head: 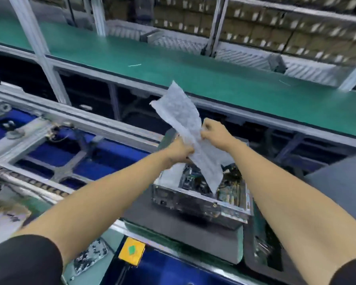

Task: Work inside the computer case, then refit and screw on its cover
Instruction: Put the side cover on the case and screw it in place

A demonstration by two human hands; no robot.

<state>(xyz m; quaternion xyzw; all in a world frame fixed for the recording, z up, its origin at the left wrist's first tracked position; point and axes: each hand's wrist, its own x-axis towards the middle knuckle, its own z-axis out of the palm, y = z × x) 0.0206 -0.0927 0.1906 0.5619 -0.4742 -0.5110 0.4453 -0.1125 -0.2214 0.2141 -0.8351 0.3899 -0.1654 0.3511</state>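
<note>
You've got both hands up over the open computer case point(201, 194), and each one is holding the same long strip of white foam wrap point(190, 136). Your left hand point(180, 151) has a closed grip around the strip's lower middle, while your right hand point(213, 130) pinches its edge just above and to the right — the two grips are close together but on opposite sides of the strip. The wrap runs diagonally, its top end pointing up and left toward the green conveyor belt point(193, 70), its bottom end dangling down into the case.

The case sits below and slightly beyond your hands, lid off, with circuit boards and cables showing inside. It rests on a dark grey pad point(173, 229) on the desk, its silver side panel facing you. A yellow block with a green mark point(132, 251) sits at the desk's near edge, left of the pad — kinda blurry though.
</note>
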